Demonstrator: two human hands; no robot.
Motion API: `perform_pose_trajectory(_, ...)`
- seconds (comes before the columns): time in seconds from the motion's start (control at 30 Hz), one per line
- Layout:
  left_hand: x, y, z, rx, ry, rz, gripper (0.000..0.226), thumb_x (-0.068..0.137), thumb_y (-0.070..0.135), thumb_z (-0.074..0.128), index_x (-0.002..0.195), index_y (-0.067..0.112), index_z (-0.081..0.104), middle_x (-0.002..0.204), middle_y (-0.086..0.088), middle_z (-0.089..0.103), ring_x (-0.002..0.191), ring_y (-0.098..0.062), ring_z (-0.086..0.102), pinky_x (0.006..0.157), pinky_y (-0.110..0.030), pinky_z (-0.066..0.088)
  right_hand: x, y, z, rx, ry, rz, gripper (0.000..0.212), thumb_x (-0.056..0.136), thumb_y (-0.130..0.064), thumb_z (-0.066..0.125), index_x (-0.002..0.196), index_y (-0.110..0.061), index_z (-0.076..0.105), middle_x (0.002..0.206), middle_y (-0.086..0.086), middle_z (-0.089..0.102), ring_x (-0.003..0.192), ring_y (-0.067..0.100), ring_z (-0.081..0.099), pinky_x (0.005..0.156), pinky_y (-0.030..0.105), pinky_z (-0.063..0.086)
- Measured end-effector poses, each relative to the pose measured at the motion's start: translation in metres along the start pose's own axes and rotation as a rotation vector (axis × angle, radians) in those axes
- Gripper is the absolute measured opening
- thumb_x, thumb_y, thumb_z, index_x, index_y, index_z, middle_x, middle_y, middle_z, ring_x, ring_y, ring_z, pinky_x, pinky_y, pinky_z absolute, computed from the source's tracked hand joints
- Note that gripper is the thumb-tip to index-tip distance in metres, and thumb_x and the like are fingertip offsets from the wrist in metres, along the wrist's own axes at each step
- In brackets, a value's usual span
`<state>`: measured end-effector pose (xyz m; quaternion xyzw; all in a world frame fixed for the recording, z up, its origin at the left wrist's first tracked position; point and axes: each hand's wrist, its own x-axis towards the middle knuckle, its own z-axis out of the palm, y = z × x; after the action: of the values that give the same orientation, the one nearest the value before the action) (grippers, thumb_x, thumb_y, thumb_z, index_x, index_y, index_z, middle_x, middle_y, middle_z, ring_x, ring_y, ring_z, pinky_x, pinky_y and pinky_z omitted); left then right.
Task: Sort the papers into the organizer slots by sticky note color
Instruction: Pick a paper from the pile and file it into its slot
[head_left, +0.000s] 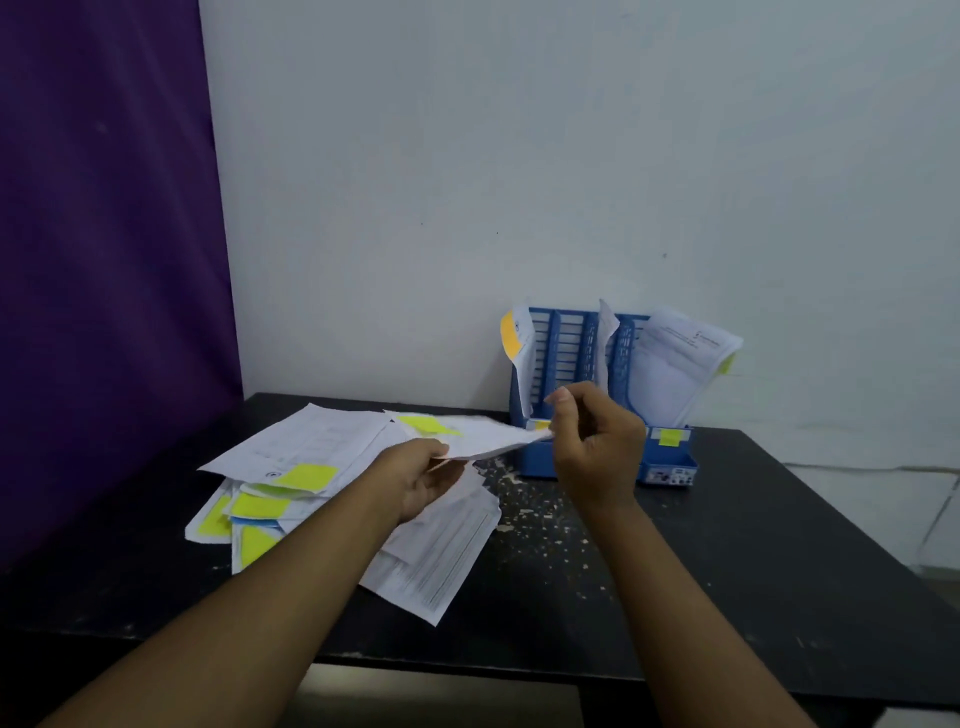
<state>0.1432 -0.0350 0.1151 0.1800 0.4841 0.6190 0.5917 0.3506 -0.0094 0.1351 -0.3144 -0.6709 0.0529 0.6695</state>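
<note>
Pile of papers (291, 457) on the left part of the black table (753, 545), sheets overlapping, yellow-green sticky notes (260, 506) showing. Pile's left side is near the table edge by the purple curtain (104, 260). Left hand (426, 480) grips one sheet (488, 439) by its near edge, lifted above the pile, yellow note (426, 423) on top. Right hand (597, 441) is at the sheet's right corner, fingers curled, thumb to forefinger. Blurred there, so cannot tell if it pinches the corner. Blue organizer (569, 343) stands behind at the table's back edge, against the white wall (519, 156). Left slot: paper with orange note (510, 338). Middle slot: one thin sheet. Right slot: leaning stack (675, 364). Bare tabletop runs from the right forearm to the right edge.
</note>
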Motion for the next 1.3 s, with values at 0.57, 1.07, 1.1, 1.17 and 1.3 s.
perform_pose_trajectory(0.57, -0.005, 0.062, 0.000, 0.624, -0.104, 0.648, 0.018, 0.107, 0.020, 0.063, 0.120, 0.020, 0.074, 0.116, 0.004, 0.080, 0.109, -0.020, 0.076, 0.099, -0.042, 0.060, 0.022, 0.031, 0.008, 0.201, -0.208, 0.610, 0.012, 0.102, -0.038, 0.066, 0.111, -0.031, 0.071, 0.109, -0.014, 0.075, 0.104, 0.006, 0.071, 0.088, 0.029, 0.060)
perform_pose_trajectory(1.07, -0.015, 0.069, -0.005, 0.677, -0.206, 0.589, 0.043, 0.086, 0.008, 0.086, 0.124, 0.021, 0.071, 0.115, 0.000, 0.080, 0.108, -0.022, 0.076, 0.099, -0.045, 0.061, 0.016, 0.040, -0.001, 0.245, -0.120, 0.677, 0.013, 0.103, -0.033, 0.064, 0.105, -0.025, 0.075, 0.101, -0.009, 0.077, 0.098, 0.011, 0.072, 0.084, 0.031, 0.059)
perform_pose_trajectory(1.1, -0.019, 0.074, -0.001, 0.702, -0.240, 0.594, 0.042, 0.085, 0.015, 0.088, 0.122, 0.022, 0.072, 0.113, -0.001, 0.081, 0.106, -0.021, 0.077, 0.093, -0.043, 0.063, 0.016, 0.043, -0.005, 0.226, -0.118, 0.671, 0.013, 0.103, -0.033, 0.065, 0.107, -0.025, 0.074, 0.102, -0.008, 0.075, 0.099, 0.013, 0.071, 0.083, 0.032, 0.058)
perform_pose_trajectory(1.17, -0.026, 0.083, 0.011, 0.796, -0.271, 0.608, 0.027, 0.092, 0.031, 0.082, 0.117, 0.025, 0.076, 0.105, -0.002, 0.080, 0.088, -0.015, 0.077, 0.078, -0.036, 0.062, 0.015, 0.049, -0.014, 0.201, -0.123, 0.670, 0.012, 0.103, -0.031, 0.065, 0.109, -0.024, 0.073, 0.104, -0.007, 0.073, 0.099, 0.014, 0.068, 0.078, 0.031, 0.056)
perform_pose_trajectory(1.3, -0.028, 0.095, 0.035, 1.026, -0.293, 0.532, 0.023, 0.103, 0.043, 0.066, 0.105, 0.025, 0.082, 0.084, -0.019, 0.074, 0.070, -0.028, 0.076, 0.069, -0.046, 0.041, 0.014, 0.061, -0.029, 0.145, -0.055, 0.688, 0.015, 0.098, -0.027, 0.072, 0.113, -0.027, 0.072, 0.105, -0.009, 0.073, 0.100, 0.018, 0.070, 0.082, 0.038, 0.061)
